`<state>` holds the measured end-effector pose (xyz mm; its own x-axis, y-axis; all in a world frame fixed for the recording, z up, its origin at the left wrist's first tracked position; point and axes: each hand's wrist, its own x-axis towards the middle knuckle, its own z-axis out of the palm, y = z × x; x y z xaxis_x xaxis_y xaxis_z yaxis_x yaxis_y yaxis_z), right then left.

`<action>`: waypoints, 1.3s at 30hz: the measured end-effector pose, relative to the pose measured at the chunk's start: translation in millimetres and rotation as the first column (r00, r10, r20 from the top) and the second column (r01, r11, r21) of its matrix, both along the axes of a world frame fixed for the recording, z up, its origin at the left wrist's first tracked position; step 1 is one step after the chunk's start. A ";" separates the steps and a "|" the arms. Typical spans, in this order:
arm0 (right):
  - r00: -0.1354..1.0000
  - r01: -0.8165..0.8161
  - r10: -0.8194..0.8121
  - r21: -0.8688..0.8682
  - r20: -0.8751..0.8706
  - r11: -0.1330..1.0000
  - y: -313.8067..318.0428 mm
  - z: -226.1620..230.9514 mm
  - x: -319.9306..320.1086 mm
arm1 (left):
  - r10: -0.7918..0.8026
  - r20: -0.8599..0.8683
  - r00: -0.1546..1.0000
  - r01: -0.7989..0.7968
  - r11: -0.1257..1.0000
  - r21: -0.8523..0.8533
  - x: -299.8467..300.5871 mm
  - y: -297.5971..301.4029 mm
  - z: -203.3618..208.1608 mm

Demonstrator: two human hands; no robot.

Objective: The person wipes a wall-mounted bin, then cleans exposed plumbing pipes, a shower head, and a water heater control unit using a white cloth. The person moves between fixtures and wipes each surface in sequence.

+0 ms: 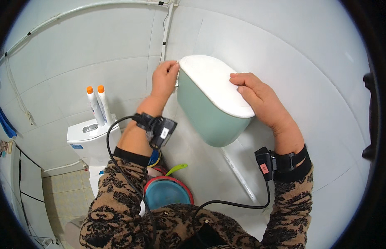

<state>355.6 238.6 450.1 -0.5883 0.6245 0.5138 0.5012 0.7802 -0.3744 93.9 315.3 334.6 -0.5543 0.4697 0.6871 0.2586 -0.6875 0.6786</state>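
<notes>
At the far left, a blue item (5, 122) hangs by the tiled wall, above a pale cabinet (33, 182). Next comes a white toilet cistern (83, 143), a push button (90, 128) set in its lid; two white bottles with orange caps, a left bottle (95, 107) and a right bottle (104, 103), stand side by side near the back edge of that lid. The left hand (164, 78) is at the left end of a green tank (213, 122), its fingers bent in and drawn close to the thumb beside the end of the white lid (211, 81); I cannot tell whether they have hold of anything. Lower down, a blue basin (168, 194) sits inside a red basin (190, 195), with a lime-green handle (176, 169) beyond its far rim. The tank is up against the right-hand wall, its lid on top, and a white pipe (239, 176) slants below it. The right hand (261, 97) rests on the lid's right edge, forefinger and thumb slightly apart on the top; the other fingers are hidden, so their grip cannot be told.
</notes>
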 end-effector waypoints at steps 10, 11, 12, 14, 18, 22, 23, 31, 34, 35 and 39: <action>1.000 0.004 -0.004 0.007 -0.006 1.000 3.1 -2.5 4.0 | -0.076 0.244 0.967 0.017 0.971 0.237 41.9 -31.4 8.0; 1.000 -0.013 0.013 -0.002 -0.013 1.000 3.6 -2.5 4.3 | 0.046 0.128 0.991 -0.073 0.974 0.214 46.0 -43.3 6.0; 1.000 0.012 -0.012 0.000 -0.009 1.000 4.3 -2.5 4.1 | 0.162 0.025 0.986 -0.164 0.970 0.181 50.8 -53.7 4.6; 1.000 -0.007 0.007 0.003 -0.010 1.000 4.9 -2.7 4.3 | 0.205 -0.065 0.977 -0.178 0.940 0.291 67.3 -69.7 2.8; 1.000 -0.007 0.007 0.017 0.002 1.000 4.1 -1.7 6.5 | 0.234 -0.216 0.948 -0.132 0.905 0.404 93.8 -103.5 0.1; 1.000 -0.013 0.014 -0.024 0.009 1.000 3.1 -2.7 6.5 | 0.355 -0.578 0.735 -0.016 0.861 0.509 116.5 -138.7 1.9; 1.000 0.004 -0.004 -0.066 0.004 0.998 2.8 -3.5 6.0 | 0.243 -0.684 0.688 0.121 0.891 0.438 128.0 -147.5 1.3; 0.999 -0.035 0.036 0.062 -0.017 0.997 4.0 -8.8 7.4 | 0.164 -0.355 0.920 -0.192 0.980 -0.045 -9.6 -66.5 68.8; 0.997 -0.059 0.065 0.153 -0.035 0.986 3.5 -10.7 7.1 | -0.082 -0.471 0.878 -0.123 0.913 -0.388 -33.4 -35.8 83.0; 0.998 -0.041 0.047 0.171 -0.029 0.984 3.5 -10.2 6.1 | -0.188 -0.493 0.850 -0.083 0.875 -0.477 -34.4 -31.0 89.0; 0.994 -0.027 0.040 0.140 -0.097 0.990 3.6 -13.7 4.7 | -0.341 -0.452 0.824 0.003 0.801 -0.599 -20.1 -15.2 117.5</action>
